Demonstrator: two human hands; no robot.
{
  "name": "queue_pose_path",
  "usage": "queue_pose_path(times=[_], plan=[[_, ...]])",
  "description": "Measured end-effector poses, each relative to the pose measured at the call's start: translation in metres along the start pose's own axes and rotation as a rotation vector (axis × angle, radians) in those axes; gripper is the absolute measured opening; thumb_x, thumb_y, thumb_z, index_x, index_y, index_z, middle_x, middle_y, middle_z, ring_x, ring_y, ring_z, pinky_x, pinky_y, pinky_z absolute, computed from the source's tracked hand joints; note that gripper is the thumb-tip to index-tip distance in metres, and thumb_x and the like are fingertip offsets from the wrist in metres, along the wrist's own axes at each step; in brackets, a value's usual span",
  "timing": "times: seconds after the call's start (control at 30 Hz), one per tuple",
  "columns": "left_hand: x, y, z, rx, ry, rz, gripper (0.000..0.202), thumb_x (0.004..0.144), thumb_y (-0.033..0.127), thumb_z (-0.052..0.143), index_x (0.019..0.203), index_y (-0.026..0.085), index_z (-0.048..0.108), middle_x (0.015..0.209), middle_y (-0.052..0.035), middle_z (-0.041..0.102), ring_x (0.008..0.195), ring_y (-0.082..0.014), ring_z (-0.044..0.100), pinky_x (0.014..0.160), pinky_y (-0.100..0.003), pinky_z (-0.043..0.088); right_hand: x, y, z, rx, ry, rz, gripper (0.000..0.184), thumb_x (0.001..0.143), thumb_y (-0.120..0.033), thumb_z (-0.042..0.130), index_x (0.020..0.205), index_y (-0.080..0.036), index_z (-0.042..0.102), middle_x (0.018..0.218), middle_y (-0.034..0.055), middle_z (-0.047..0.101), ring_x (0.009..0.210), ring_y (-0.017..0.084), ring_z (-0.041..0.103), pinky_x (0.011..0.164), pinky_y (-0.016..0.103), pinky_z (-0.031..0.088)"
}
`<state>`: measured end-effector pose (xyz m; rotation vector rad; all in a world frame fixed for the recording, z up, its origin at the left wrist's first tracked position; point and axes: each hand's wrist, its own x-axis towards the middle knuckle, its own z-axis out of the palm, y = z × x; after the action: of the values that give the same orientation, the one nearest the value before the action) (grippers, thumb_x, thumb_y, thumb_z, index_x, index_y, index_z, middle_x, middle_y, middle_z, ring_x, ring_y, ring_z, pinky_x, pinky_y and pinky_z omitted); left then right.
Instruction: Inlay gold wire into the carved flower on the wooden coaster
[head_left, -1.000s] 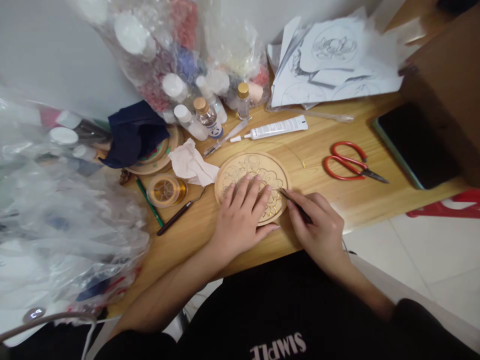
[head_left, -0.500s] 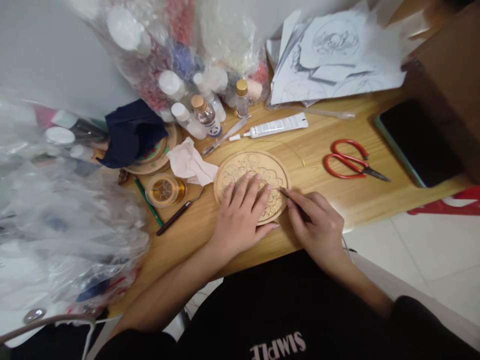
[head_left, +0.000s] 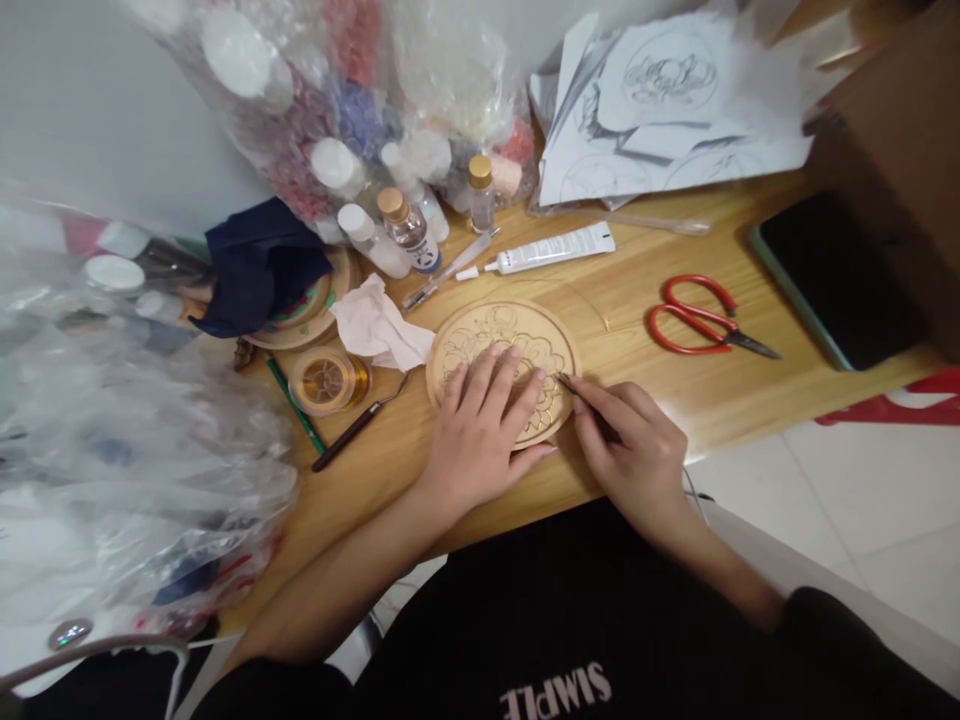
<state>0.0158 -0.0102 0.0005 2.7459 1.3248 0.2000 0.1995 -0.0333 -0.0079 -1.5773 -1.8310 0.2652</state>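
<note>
**Item: round wooden disc with a gold-lined flower pattern** [head_left: 495,325]. It lies flat near the front edge of the pale wooden bench [head_left: 675,400].

**Change:** almost none over the last second. Only the view drifts slightly. The left hand [head_left: 480,430] stays open, its fingers spread flat on the disc. The right hand [head_left: 637,450] stays closed in a pen grip around the thin dark tool [head_left: 589,410], whose tip is still at the disc's right side. This suggests slow, fine work on one spot.

**Bench, other items:**
- red-handled scissors [head_left: 694,318]
- white glue tube [head_left: 551,250]
- spool of gold wire [head_left: 328,380]
- crumpled white tissue [head_left: 379,325]
- black tablet [head_left: 832,280]
- sheets of line drawings [head_left: 667,100]
- clear bags of small bottles [head_left: 360,100]

**Room:** pale wall [head_left: 112,100] and white tiled floor [head_left: 825,500].
</note>
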Motion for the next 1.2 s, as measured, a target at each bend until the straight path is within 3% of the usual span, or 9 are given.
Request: queue_pose_path(times=[0.37, 0.57, 0.8, 1.2], plan=[[0.0, 0.0, -0.002, -0.022, -0.021, -0.007, 0.069, 0.09, 0.057, 0.054, 0.145, 0.017, 0.043, 0.151, -0.0183, 0.041, 0.141, -0.0371, 0.035, 0.111, -0.052, 0.028, -0.001, 0.0, 0.001, 0.026, -0.005, 0.021, 0.024, 0.089, -0.015, 0.057, 0.11, -0.017, 0.069, 0.078, 0.0037, 0.066, 0.065, 0.012, 0.062, 0.058, 0.025, 0.051], [0.0, 0.0, -0.002, -0.018, -0.028, -0.007, 0.067, 0.09, 0.057, 0.053, 0.143, 0.017, 0.046, 0.151, -0.0186, 0.042, 0.139, -0.0377, 0.037, 0.11, -0.053, 0.03, 0.011, 0.008, -0.014, 0.021, 0.032, 0.006, 0.023, 0.086, -0.016, 0.064, 0.109, -0.017, 0.069, 0.074, 0.0013, 0.064, 0.062, 0.01, 0.06, 0.056, 0.021, 0.049], [0.0, 0.0, -0.001, -0.001, -0.023, -0.007, 0.068, 0.091, 0.059, 0.051, 0.145, 0.017, 0.044, 0.151, -0.0179, 0.042, 0.14, -0.0374, 0.036, 0.11, -0.052, 0.028, 0.029, 0.02, -0.026, -0.096, -0.164, -0.218, 0.02, 0.089, -0.022, 0.063, 0.106, -0.018, 0.071, 0.078, 0.0019, 0.07, 0.063, 0.01, 0.063, 0.055, 0.021, 0.047], [-0.001, 0.0, 0.001, 0.009, 0.0, -0.006, 0.069, 0.091, 0.059, 0.051, 0.145, 0.018, 0.043, 0.151, -0.0173, 0.041, 0.139, -0.037, 0.037, 0.111, -0.051, 0.027, 0.033, 0.015, -0.023, -0.134, -0.2, -0.234, 0.019, 0.091, -0.023, 0.059, 0.103, -0.018, 0.073, 0.08, 0.0024, 0.073, 0.067, 0.012, 0.066, 0.056, 0.022, 0.048]])
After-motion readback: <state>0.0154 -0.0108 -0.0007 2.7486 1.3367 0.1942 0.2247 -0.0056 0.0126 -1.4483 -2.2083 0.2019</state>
